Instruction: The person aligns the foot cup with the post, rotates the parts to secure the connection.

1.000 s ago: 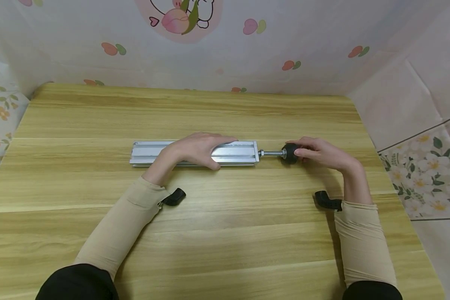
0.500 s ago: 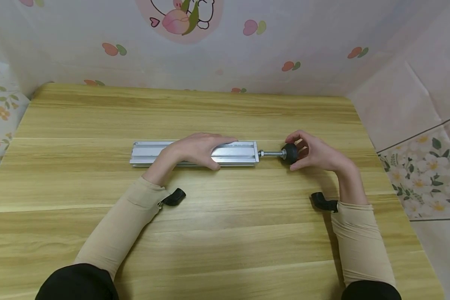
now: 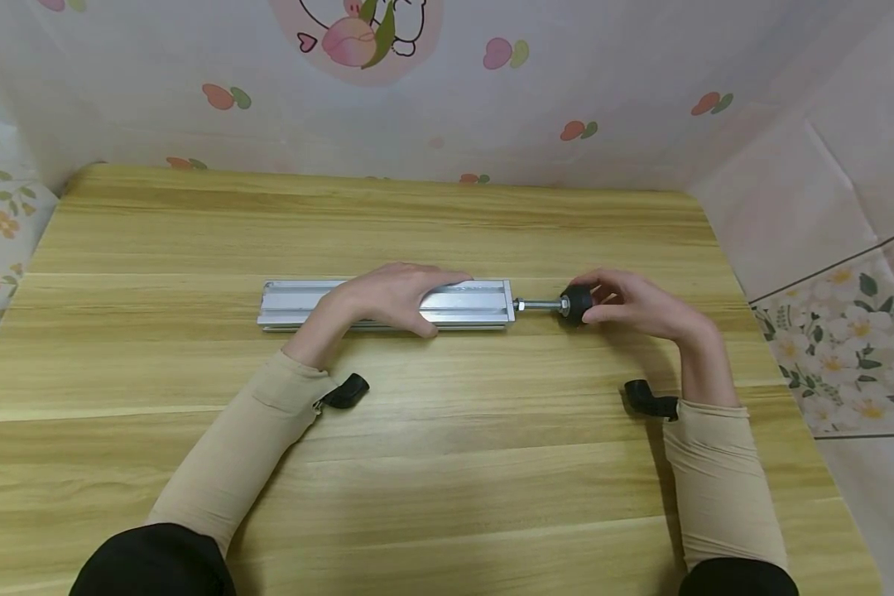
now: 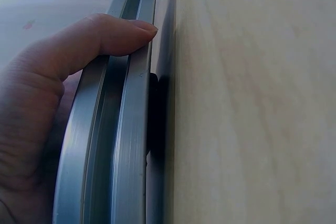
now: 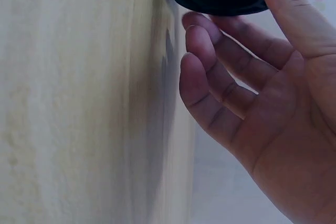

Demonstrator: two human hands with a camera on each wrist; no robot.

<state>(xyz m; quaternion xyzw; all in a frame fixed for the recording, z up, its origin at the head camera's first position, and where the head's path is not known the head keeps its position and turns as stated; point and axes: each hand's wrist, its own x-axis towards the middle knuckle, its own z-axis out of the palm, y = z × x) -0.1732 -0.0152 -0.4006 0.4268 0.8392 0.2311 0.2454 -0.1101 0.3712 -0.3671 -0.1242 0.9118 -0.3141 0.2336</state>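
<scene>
Grips a long, grooved, shiny metal bar (image 3: 468, 306) on the wood-grained table (image 3: 492, 455) with the left hand (image 3: 391, 296); pinches with the right hand (image 3: 636, 306) a round, hollow-backed black disc (image 3: 576, 305) on the threaded, silvery rod (image 3: 540, 305) beyond the bar's right end.

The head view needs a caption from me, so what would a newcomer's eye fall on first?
Probably the silver grooved bar lying across the middle of the wooden table, gripped from above by the left hand. Next, the round black knob on a threaded rod at the bar's right end, held by the right hand. Behind the table, the fruit-printed backdrop stands out.
</scene>
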